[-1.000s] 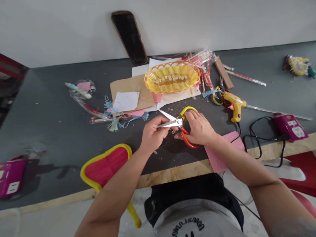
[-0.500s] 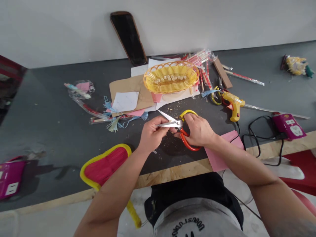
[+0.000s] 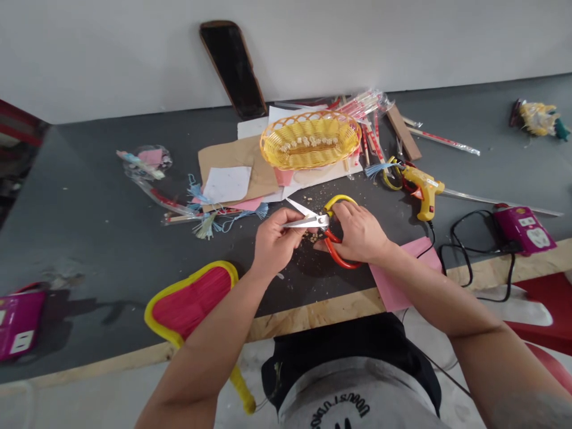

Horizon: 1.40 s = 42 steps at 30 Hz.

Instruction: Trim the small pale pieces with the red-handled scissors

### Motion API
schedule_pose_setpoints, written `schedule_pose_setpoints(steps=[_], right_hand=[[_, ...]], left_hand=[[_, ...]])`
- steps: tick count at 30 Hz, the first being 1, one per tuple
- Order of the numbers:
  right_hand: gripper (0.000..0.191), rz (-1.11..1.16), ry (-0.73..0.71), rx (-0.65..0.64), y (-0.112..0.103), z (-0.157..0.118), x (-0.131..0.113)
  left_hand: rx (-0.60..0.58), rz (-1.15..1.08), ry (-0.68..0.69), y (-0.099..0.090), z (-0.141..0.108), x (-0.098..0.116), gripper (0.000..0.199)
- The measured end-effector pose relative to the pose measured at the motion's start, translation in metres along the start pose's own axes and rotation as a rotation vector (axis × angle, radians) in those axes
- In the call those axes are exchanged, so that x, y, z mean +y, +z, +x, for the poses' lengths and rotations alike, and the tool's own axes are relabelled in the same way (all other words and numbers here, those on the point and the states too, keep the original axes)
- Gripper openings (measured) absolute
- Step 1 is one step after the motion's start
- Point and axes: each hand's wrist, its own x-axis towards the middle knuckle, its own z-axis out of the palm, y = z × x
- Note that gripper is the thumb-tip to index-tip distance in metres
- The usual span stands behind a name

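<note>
My right hand (image 3: 360, 232) holds the scissors (image 3: 308, 222) by their yellow and red handles, with the blades parted and pointing left. Close to the blades, my left hand (image 3: 277, 241) is closed in a pinch; what its fingertips hold is too small and hidden to name. Small pale crumbs (image 3: 315, 237) lie on the dark table (image 3: 102, 238) beneath and around the scissors. Beyond my hands, a yellow woven basket (image 3: 310, 156) contains a row of small pale pieces, resting on papers.
Right of the basket lie wrapped sticks (image 3: 373, 140), a wooden block (image 3: 403, 132) and a yellow glue gun (image 3: 422, 190). Its cord runs near a purple power box (image 3: 524, 229). A red fan-shaped piece with yellow edging (image 3: 194, 301) lies by my left forearm. A phone (image 3: 233, 68) leans on the wall.
The scissors have tilted slightly and their handles sit a little higher. My left fingers have drawn back slightly from the pivot, and more crumbs show beneath.
</note>
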Motion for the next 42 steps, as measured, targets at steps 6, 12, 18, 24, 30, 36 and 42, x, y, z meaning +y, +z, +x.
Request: schedule_pose_setpoints(steps=[6, 12, 18, 24, 30, 36, 42], right_hand=[[0.059, -0.013, -0.003, -0.003, 0.002, -0.001, -0.001], [0.056, -0.015, -0.039, 0.017, 0.004, -0.002, 0.001], [0.058, -0.002, -0.016, 0.009, 0.001, -0.005, -0.001], [0.057, 0.012, 0.041, -0.029, -0.002, -0.005, -0.004], [0.058, -0.005, -0.003, 0.000, 0.001, -0.001, -0.001], [0.059, -0.032, -0.026, -0.009, 0.002, -0.001, 0.001], [0.058, -0.011, -0.044, 0.006, 0.001, -0.003, 0.000]], left_hand=[[-0.072, -0.075, -0.035, -0.002, -0.001, -0.004, 0.019], [-0.122, -0.178, -0.104, -0.003, 0.002, -0.005, 0.024], [-0.096, -0.186, -0.108, -0.001, 0.002, -0.001, 0.029], [-0.049, -0.106, -0.049, 0.000, 0.001, 0.004, 0.030], [-0.043, -0.006, 0.017, -0.001, 0.000, 0.003, 0.020], [-0.092, -0.025, -0.007, -0.001, -0.001, 0.005, 0.011], [-0.112, -0.022, -0.035, -0.003, -0.001, 0.007, 0.011]])
